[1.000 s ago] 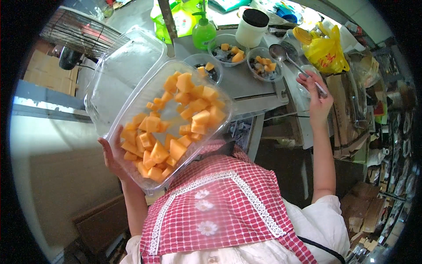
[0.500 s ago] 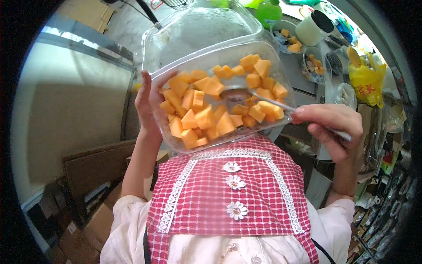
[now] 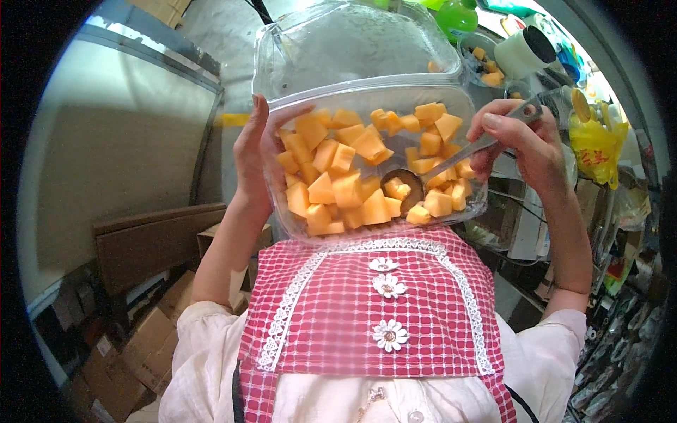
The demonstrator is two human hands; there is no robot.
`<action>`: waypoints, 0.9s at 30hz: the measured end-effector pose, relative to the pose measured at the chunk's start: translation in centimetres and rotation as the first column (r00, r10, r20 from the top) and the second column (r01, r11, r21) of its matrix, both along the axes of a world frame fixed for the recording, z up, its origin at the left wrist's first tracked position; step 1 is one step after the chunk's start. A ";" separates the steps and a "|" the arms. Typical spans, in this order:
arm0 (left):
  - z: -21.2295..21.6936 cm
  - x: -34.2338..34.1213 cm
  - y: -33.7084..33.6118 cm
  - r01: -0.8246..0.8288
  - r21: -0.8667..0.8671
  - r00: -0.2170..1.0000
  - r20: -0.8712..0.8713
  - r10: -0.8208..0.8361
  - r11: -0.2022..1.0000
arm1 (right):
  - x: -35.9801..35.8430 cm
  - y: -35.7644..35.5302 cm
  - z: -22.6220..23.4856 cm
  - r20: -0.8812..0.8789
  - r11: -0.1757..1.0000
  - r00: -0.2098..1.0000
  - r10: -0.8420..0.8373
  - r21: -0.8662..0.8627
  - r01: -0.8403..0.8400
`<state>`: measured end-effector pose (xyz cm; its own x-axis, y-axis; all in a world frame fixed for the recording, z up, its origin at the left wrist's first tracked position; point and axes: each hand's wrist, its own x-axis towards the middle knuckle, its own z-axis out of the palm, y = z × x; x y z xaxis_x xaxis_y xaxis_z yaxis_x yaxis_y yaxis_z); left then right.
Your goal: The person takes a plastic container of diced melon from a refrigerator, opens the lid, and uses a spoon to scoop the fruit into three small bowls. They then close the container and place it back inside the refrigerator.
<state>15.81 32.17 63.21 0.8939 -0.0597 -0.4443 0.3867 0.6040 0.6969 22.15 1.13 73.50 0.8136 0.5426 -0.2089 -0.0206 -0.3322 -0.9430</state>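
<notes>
My left hand (image 3: 252,151) grips the left end of a clear plastic clamshell container (image 3: 381,86), with the thumb up and the fingers partly hidden by its wall. Cut orange melon chunks (image 3: 347,189), probably cantaloupe, lie inside it. The hinged lid (image 3: 352,53) is folded back on the far side. A long-handled metal spoon (image 3: 441,166) is pinched in my right hand (image 3: 518,137), above the container's right end. Its round bowl rests low among the chunks near the front wall, with a piece of melon in it.
Beyond the right end are a clear tub with melon pieces (image 3: 486,67), a white cylindrical jar (image 3: 523,53) and a green bottle (image 3: 457,20). A yellow plastic bag (image 3: 598,144) hangs farther right. Cardboard boxes (image 3: 144,349) stand at lower left.
The spoon's bowl has moved nearer and right, and a melon piece now shows in it. My right hand has risen, tilting the handle up. The container has shifted slightly right and levelled.
</notes>
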 end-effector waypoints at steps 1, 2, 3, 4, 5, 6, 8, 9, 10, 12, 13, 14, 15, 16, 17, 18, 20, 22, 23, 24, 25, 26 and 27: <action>0.1 0.0 0.0 -0.009 0.018 1.000 -0.002 0.009 1.000 | 0.3 -0.1 -0.6 -0.094 0.998 0.993 -0.066 0.017 0.068; 0.2 -0.1 -0.1 -0.016 0.037 1.000 -0.003 0.016 0.999 | 0.5 -0.4 -1.2 -0.189 0.990 0.973 -0.131 0.026 0.138; 0.1 -0.1 0.0 -0.020 0.037 1.000 -0.003 0.020 0.999 | 0.7 -0.7 -1.8 -0.241 0.990 0.962 -0.127 0.035 0.139; -0.2 -0.2 0.2 -0.033 0.065 0.999 0.007 0.033 0.997 | 0.8 -1.1 -2.3 -0.241 0.990 0.963 -0.124 0.035 0.136; -0.3 -0.2 0.3 -0.046 0.093 0.999 0.017 0.044 0.995 | 0.7 -1.4 -2.8 -0.284 0.985 0.947 -0.147 0.045 0.167; -0.2 -0.3 0.4 -0.045 0.094 0.999 0.016 0.044 0.994 | 0.6 -1.6 -2.9 -0.329 0.979 0.929 -0.170 0.055 0.199; 0.0 -0.6 0.4 -0.060 0.034 0.998 0.035 0.059 0.998 | 0.0 -1.8 -2.8 -0.343 0.971 0.922 -0.181 0.086 0.223; 0.1 -0.7 0.4 -0.057 0.035 0.998 0.037 0.056 0.998 | -0.4 -1.9 -2.7 -0.285 0.962 0.935 -0.210 0.112 0.250; 0.3 -0.7 0.3 -0.085 0.040 0.995 0.052 0.083 0.996 | -0.8 -2.1 -2.7 -0.227 0.951 0.944 -0.241 0.139 0.276; 0.4 -0.7 0.1 -0.107 0.046 0.992 0.072 0.103 0.993 | -1.3 -2.9 -2.6 -0.215 0.954 0.952 -0.219 0.160 0.255; 0.4 -0.7 0.1 -0.126 0.042 0.990 0.068 0.123 0.991 | -1.7 -3.1 -2.5 -0.183 0.938 0.949 -0.256 0.189 0.289; 0.5 -0.7 0.1 -0.145 0.037 0.988 0.064 0.143 0.989 | -1.9 -3.3 -2.4 -0.151 0.921 0.944 -0.293 0.220 0.321; 0.5 -0.6 -0.1 -0.139 0.037 0.988 0.069 0.136 0.990 | -2.0 -3.9 -2.3 -0.143 0.915 0.946 -0.290 0.248 0.318; 0.5 -0.5 -0.4 -0.169 0.024 0.981 0.097 0.166 0.985 | -2.2 -4.1 -2.2 -0.138 0.913 0.945 -0.296 0.250 0.322; 0.5 -0.4 -0.6 -0.199 0.011 0.973 0.125 0.196 0.980 | -2.4 -4.2 -1.9 -0.074 0.914 0.954 -0.291 0.272 0.300; 0.6 -0.4 -0.6 -0.192 0.011 0.973 0.131 0.189 0.981 | -2.7 -4.4 -1.6 -0.010 0.915 0.958 -0.288 0.294 0.278; 0.6 -0.6 -0.4 -0.185 0.024 0.978 0.107 0.181 0.983 | -3.1 -4.5 -1.3 0.026 0.910 0.949 -0.313 0.294 0.292; 0.7 -0.5 -0.4 -0.178 0.042 0.978 0.116 0.172 0.983 | -3.1 -4.7 -1.0 0.095 0.914 0.948 -0.302 0.311 0.260; 0.7 -0.5 -0.4 -0.177 0.061 0.979 0.117 0.169 0.982 | -3.2 -4.5 -0.9 0.102 0.912 0.946 -0.307 0.314 0.262; 0.6 -0.4 -0.4 -0.169 0.060 0.979 0.125 0.160 0.984 | -3.4 -4.3 -0.7 0.074 0.891 0.932 -0.354 0.329 0.312; 0.4 -0.3 -0.4 -0.180 0.062 0.978 0.118 0.172 0.982 | -3.4 -4.2 -0.5 0.045 0.867 0.915 -0.400 0.343 0.362; 0.2 -0.3 -0.3 -0.191 0.064 0.977 0.110 0.183 0.980 | -3.3 -4.3 -0.6 0.050 0.863 0.911 -0.408 0.346 0.368; -0.4 -0.4 -0.1 -0.188 0.028 0.977 0.108 0.184 0.982 | -3.0 -4.6 -0.8 0.008 0.829 0.891 -0.453 0.370 0.418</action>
